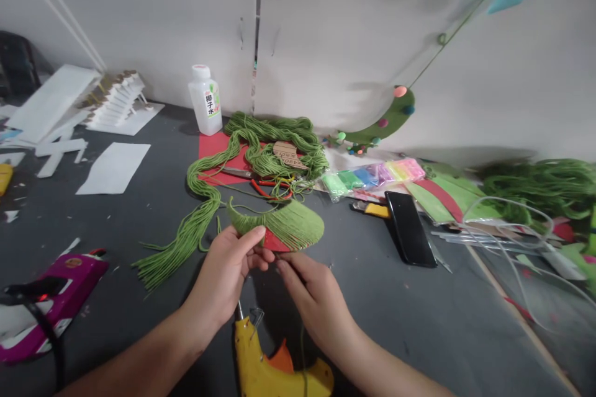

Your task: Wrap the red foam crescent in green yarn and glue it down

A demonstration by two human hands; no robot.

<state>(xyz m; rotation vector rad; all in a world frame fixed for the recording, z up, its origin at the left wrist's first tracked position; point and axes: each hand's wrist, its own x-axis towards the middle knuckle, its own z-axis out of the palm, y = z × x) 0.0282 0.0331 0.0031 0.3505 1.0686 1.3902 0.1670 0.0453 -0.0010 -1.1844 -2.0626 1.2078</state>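
Between thumb and fingers, my left hand (233, 263) grips a curved leaf-shaped piece (298, 223) wrapped in green yarn, with bare red backing showing along its lower edge. My right hand (311, 288) is closed in a pinch just under that edge, close to the left fingertips. A green yarn strand (303, 347) hangs below it; the pinch point itself is partly hidden. Beneath both hands lies a yellow hot glue gun (249, 353) with an orange trigger. Loose cut green yarn (186, 242) trails on the table to the left of the piece.
Behind are a white bottle (205, 102), a green yarn skein (274, 127), scissors (237, 172) and colored clay packets (372, 177). A phone (410, 229) and cables (507, 248) lie right. A purple power strip (69, 285) and white paper model (116, 102) stand left.
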